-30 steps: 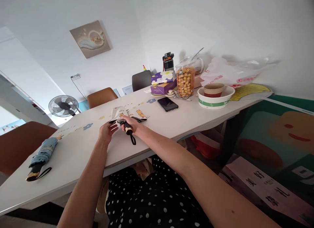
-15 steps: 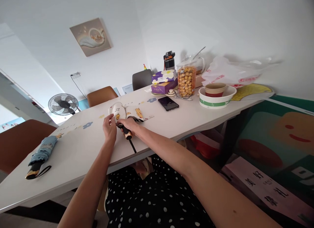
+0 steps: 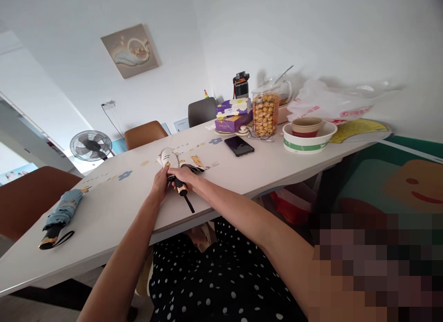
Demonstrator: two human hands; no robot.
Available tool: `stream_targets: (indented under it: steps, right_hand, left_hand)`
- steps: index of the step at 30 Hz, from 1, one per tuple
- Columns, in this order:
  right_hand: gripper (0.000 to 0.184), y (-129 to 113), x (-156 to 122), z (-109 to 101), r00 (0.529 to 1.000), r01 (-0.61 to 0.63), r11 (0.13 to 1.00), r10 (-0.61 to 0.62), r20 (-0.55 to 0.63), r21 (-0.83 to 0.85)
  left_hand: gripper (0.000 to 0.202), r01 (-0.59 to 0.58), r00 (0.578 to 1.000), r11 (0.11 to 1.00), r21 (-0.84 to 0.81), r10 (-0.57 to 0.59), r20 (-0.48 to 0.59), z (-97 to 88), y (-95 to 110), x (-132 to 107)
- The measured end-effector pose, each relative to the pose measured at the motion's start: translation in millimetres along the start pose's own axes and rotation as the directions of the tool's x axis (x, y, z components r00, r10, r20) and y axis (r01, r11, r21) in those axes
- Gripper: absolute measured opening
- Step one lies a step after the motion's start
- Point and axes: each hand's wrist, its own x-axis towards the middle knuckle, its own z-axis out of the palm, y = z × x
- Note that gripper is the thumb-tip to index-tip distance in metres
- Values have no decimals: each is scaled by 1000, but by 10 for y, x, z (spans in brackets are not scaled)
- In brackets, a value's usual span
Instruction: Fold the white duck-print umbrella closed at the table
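Note:
A white folding umbrella (image 3: 169, 156) with cartoon prints and a black-and-gold handle lies on the white table (image 3: 138, 206) in front of me. My right hand (image 3: 182, 174) is closed round it just above the handle, whose strap hangs toward the table edge. From the left side, my left hand (image 3: 161, 180) presses its fingers on the gathered cloth. One loose printed flap spreads out to the right, beyond my right hand. Farther left rests a blue folding umbrella (image 3: 65, 208), rolled up, with its black-and-gold handle toward me.
On the right stand a phone (image 3: 239, 146), a jar of snacks (image 3: 265, 114), purple boxes (image 3: 233, 123), and a white bowl (image 3: 309, 144) holding a paper cup (image 3: 306, 127). A plastic bag (image 3: 321, 100) lies by the wall. Chairs (image 3: 145, 134) and a fan (image 3: 90, 146) are beyond the table.
My left hand has come in closer to my right, and its fingers now press on the umbrella's cloth. The white part of the umbrella looks narrower. My right hand keeps its hold.

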Motion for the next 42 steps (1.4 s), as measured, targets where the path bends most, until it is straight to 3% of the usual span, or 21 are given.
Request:
stream_targets:
  steps: [3,9,19,25,31,37,42]
  right_hand:
    - [31,11,35,-16,998,-32,999,32,49,-4]
    - [35,57,115,-50,984,6,999,1,178,-37]
    - [30,40,-9,-56,949,43,985,12,314,-166]
    - [28,19,-28,-34,958,7,986,40,283,-164]
    - [30,36,-4,-31,960,54,993,-22,278,-107]
    - [33,47,3,-40,961,43,990,-4,278,-132]
    - [26,46,-8,-45,952,64,993,-33,303,-95]
  left_hand:
    - [28,78,996,997,-8,-78,44,5,32,-22]
    - [30,220,969,951,-215,-189,157,-9,112,-51]
    - [44,221,969,911,-349,-164,185,-33,180,-95]
    - [40,258,964,892,-371,-212,162,14,211,-113]
    - [39,203,975,912,-357,-155,157,4,184,-97]
    - [40,183,980,919,-349,-141,142,-6,165,-82]
    - [38,167,981,917,-361,-118,152,-14,155,-71]
